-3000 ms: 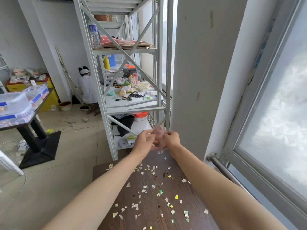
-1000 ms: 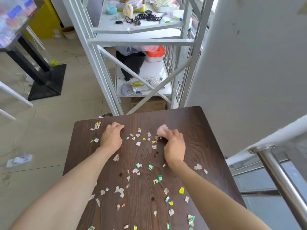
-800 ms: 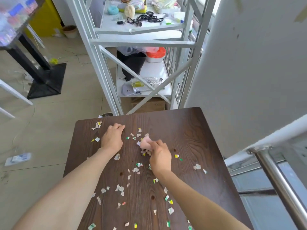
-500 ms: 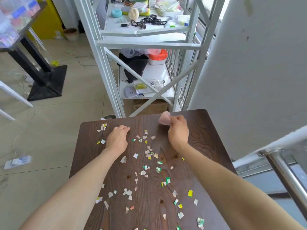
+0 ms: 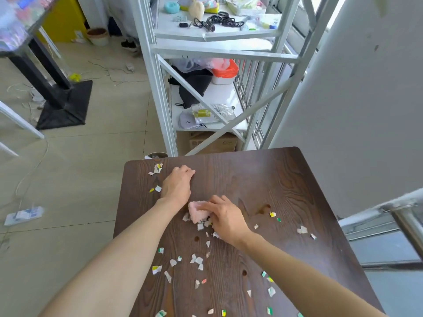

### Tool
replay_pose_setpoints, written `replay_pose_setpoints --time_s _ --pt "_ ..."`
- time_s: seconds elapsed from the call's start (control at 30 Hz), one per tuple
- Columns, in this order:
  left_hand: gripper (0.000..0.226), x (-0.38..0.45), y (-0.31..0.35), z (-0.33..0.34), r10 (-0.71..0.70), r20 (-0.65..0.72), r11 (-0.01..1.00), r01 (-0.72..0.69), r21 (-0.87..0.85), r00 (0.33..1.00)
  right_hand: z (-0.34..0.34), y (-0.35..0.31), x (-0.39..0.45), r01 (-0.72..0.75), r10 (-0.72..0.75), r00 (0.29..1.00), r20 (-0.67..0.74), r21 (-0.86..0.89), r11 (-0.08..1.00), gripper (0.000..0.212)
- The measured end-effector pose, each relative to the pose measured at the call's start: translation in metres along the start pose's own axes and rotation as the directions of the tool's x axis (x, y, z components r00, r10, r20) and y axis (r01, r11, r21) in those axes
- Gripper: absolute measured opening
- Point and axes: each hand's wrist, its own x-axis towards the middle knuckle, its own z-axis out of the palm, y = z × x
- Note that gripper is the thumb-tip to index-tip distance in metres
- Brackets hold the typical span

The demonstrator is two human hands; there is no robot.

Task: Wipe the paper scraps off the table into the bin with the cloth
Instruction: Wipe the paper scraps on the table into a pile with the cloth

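Note:
My right hand (image 5: 223, 217) presses a small pink cloth (image 5: 197, 211) flat on the dark wooden table (image 5: 283, 179), with several paper scraps (image 5: 196, 259) bunched just under and in front of it. My left hand (image 5: 177, 186) rests on the table a little beyond the cloth, fingers curled, holding nothing. More scraps lie at the far left corner (image 5: 156, 169) and along the right side (image 5: 303, 229). Only the rim of the bin (image 5: 156, 154) shows beyond the table's far left edge.
A white metal shelf rack (image 5: 160, 88) with bags and boxes stands just past the table's far edge. A grey wall (image 5: 354, 88) and a steel rail (image 5: 402, 216) close the right side. Tiled floor with cables and a black table base (image 5: 61, 104) lies to the left.
My right hand has swept the cloth from the table's far edge back toward me and leftward, dragging scraps with it. My left hand stays where it was.

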Motion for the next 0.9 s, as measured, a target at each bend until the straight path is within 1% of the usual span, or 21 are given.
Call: replay_pose_setpoints --time_s 0.03,0.07,0.1,0.13,0.2,0.27,0.33,0.37,0.4,0.47,0.57,0.63,0.67,0.73,0.77,0.8,0.83,0.87,0.9 --pt "0.059 -0.001 -0.002 0.000 0.012 -0.006 1.000 -0.012 -0.007 1.000 -0.003 -0.001 -0.002 0.009 -0.010 1.000 0.024 0.032 0.999 0.046" --pt "0.059 -0.001 -0.005 0.001 0.024 -0.011 0.999 -0.025 -0.027 1.000 -0.008 0.000 0.000 -0.010 0.009 1.000 0.018 0.059 0.998 0.042" --pt "0.059 -0.002 -0.008 0.001 0.036 -0.013 0.998 -0.037 -0.059 0.999 -0.014 0.003 0.004 -0.048 0.051 0.998 -0.028 0.077 0.996 0.038" --pt "0.058 -0.003 -0.013 0.002 0.048 -0.013 0.994 -0.049 -0.097 0.999 -0.020 0.007 0.010 -0.100 0.109 0.988 -0.105 0.083 0.992 0.036" --pt "0.056 -0.009 -0.023 0.003 0.073 -0.015 0.980 -0.074 -0.183 0.997 -0.033 0.017 0.027 -0.249 0.255 0.930 -0.265 0.059 0.967 0.033" --pt "0.056 -0.021 -0.033 0.004 0.082 -0.038 0.959 -0.089 -0.268 0.996 -0.039 0.028 0.048 -0.436 0.423 0.840 -0.339 0.041 0.899 0.032" --pt "0.057 -0.034 -0.045 0.004 0.047 -0.084 0.947 -0.071 -0.312 0.995 -0.035 0.031 0.067 -0.583 0.573 0.753 -0.323 0.077 0.809 0.032" --pt "0.056 -0.040 -0.051 0.004 0.010 -0.111 0.944 -0.046 -0.327 0.994 -0.030 0.027 0.073 -0.620 0.612 0.732 -0.298 0.081 0.781 0.031" --pt "0.055 -0.045 -0.057 0.003 -0.035 -0.138 0.942 -0.013 -0.336 0.990 -0.022 0.020 0.078 -0.628 0.618 0.736 -0.276 0.061 0.776 0.031" --pt "0.054 -0.055 -0.069 0.001 -0.120 -0.206 0.942 0.046 -0.332 0.971 -0.005 0.000 0.081 -0.572 0.557 0.796 -0.236 0.003 0.820 0.034" --pt "0.054 -0.074 -0.084 -0.003 -0.226 -0.292 0.941 0.130 -0.314 0.929 0.022 -0.035 0.072 -0.381 0.368 0.916 -0.157 -0.064 0.922 0.041" --pt "0.055 -0.086 -0.090 -0.006 -0.311 -0.282 0.930 0.230 -0.286 0.908 0.031 -0.051 0.061 -0.238 0.231 0.969 -0.091 -0.083 0.968 0.044" --pt "0.054 -0.092 -0.093 -0.007 -0.351 -0.265 0.922 0.281 -0.267 0.898 0.033 -0.056 0.055 -0.155 0.153 0.988 -0.036 -0.085 0.984 0.045" --pt "0.049 -0.102 -0.097 -0.007 -0.398 -0.225 0.908 0.347 -0.234 0.889 0.032 -0.061 0.043 -0.014 0.017 0.998 0.057 -0.047 0.999 0.046" --pt "0.047 -0.106 -0.099 -0.007 -0.404 -0.205 0.906 0.360 -0.224 0.891 0.029 -0.060 0.041 0.013 -0.011 0.997 0.080 -0.025 1.000 0.045" --pt "0.044 -0.109 -0.101 -0.007 -0.400 -0.189 0.907 0.358 -0.220 0.897 0.025 -0.060 0.041 0.007 -0.006 0.998 0.067 -0.012 1.000 0.043" --pt "0.043 -0.111 -0.104 -0.006 -0.388 -0.177 0.911 0.349 -0.218 0.904 0.021 -0.057 0.046 -0.031 0.032 0.999 0.015 -0.008 0.999 0.039" --pt "0.042 -0.114 -0.107 -0.005 -0.375 -0.169 0.916 0.337 -0.218 0.911 0.017 -0.054 0.053 -0.091 0.091 0.994 -0.066 -0.003 0.996 0.034" --pt "0.041 -0.116 -0.110 -0.005 -0.361 -0.164 0.921 0.323 -0.219 0.918 0.012 -0.050 0.063 -0.168 0.168 0.974 -0.149 0.009 0.986 0.030"
